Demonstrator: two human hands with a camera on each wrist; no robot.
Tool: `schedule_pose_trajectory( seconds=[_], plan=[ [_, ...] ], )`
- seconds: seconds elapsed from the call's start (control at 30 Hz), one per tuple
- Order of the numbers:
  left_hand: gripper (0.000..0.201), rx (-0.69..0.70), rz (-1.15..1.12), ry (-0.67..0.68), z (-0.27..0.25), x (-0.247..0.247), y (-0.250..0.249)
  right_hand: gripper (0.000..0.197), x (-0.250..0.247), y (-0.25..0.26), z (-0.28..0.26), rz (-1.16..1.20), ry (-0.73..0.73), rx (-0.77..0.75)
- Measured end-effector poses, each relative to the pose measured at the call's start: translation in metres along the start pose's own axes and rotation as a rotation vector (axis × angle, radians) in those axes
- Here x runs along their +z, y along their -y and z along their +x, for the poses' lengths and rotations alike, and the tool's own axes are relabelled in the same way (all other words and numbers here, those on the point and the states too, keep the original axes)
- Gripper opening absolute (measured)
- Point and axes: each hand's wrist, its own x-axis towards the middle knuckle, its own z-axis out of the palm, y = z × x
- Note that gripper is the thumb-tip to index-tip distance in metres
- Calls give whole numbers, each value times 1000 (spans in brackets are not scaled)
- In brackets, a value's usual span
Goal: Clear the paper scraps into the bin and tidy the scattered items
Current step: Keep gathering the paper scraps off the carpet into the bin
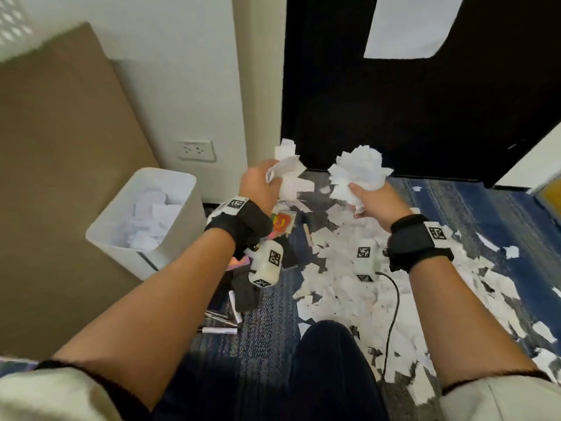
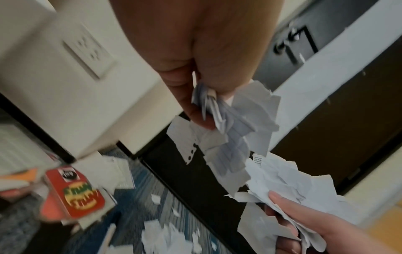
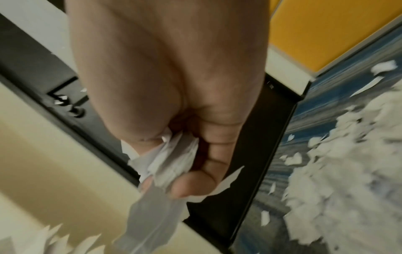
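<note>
My left hand point(image 1: 261, 185) grips a bunch of white paper scraps point(image 1: 288, 171) in the air, right of the white bin point(image 1: 182, 205). The bin stands on the floor at left and holds scraps. My right hand point(image 1: 368, 197) clutches a bigger crumpled wad of scraps point(image 1: 358, 171). In the left wrist view the fingers point(image 2: 195, 106) pinch lined scraps point(image 2: 234, 127). In the right wrist view curled fingers point(image 3: 195, 180) squeeze torn paper point(image 3: 165, 165). A broad heap of scraps point(image 1: 349, 284) covers the blue carpet below both hands.
A red card box point(image 1: 280, 221) lies under my left wrist, with several markers point(image 1: 218, 329) and a dark cloth point(image 1: 243, 287) on the carpet near my knee. A black cable point(image 1: 394, 299) runs over the scraps. A brown board point(image 1: 60, 177) leans behind the bin; a dark door point(image 1: 394, 101) stands ahead.
</note>
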Motion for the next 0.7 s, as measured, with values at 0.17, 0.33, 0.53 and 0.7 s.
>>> schedule_pose_trajectory(
  seconds=[0.17, 0.33, 0.53, 0.7],
  plan=[
    [27, -162, -10, -226, -16, -111, 59, 28, 109, 64, -2, 33, 218, -83],
    [28, -266, -90, -405, -32, -173, 118, 36, 210, 96, -3, 21, 415, -69],
    [26, -320, -23, -388, -42, -202, 174, 34, 317, 90, -11, -196, 566, -24],
    [37, -343, -75, -240, -49, -200, 204, 29, 350, 78, -10, -682, 524, -169]
  ],
)
